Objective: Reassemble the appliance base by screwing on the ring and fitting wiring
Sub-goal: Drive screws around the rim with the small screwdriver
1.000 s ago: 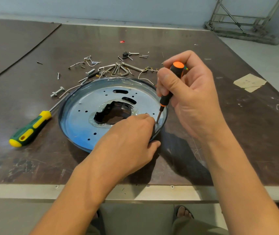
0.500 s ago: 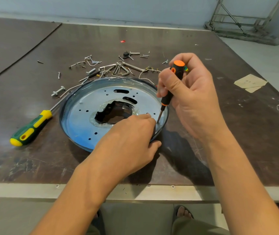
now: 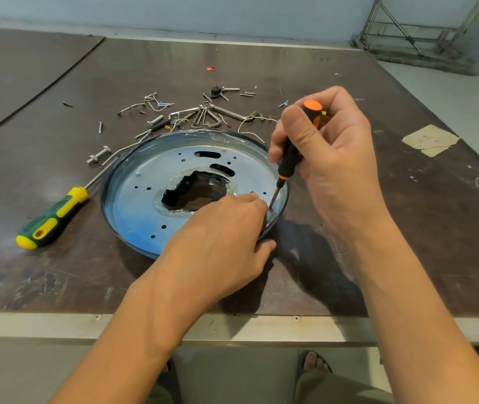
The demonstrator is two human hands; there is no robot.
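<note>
Subject: the appliance base (image 3: 145,205), a round perforated metal plate with a raised edge and a ragged central opening. It lies flat on the counter (image 3: 407,228), near the front edge and directly before the person.

Tool: a small orange-and-black screwdriver (image 3: 289,161) stands steeply tilted, its tip down at a hole on the plate's near-right side.

Hands: the right hand (image 3: 331,158) is raised above the plate, fingers wrapped round the driver's handle and thumb laid along it, wrist held high. The left hand (image 3: 220,243) lies low across the near edge, fingers curled onto the plate beside the tip and thumb outside the edge, clamping the base. The fingertips hide the screw itself, so whether it is seated cannot be confirmed.

Risks: the tilt of the driver may let the tip slip out of the screw head and strike the left fingertips beside it, or start the screw crooked. If the left hand's clamp loosens, the base could turn on the counter.

Surroundings: a green-and-yellow screwdriver (image 3: 54,217) lies left of the base; loose screws and wire clips (image 3: 191,115) are scattered beyond it.
</note>
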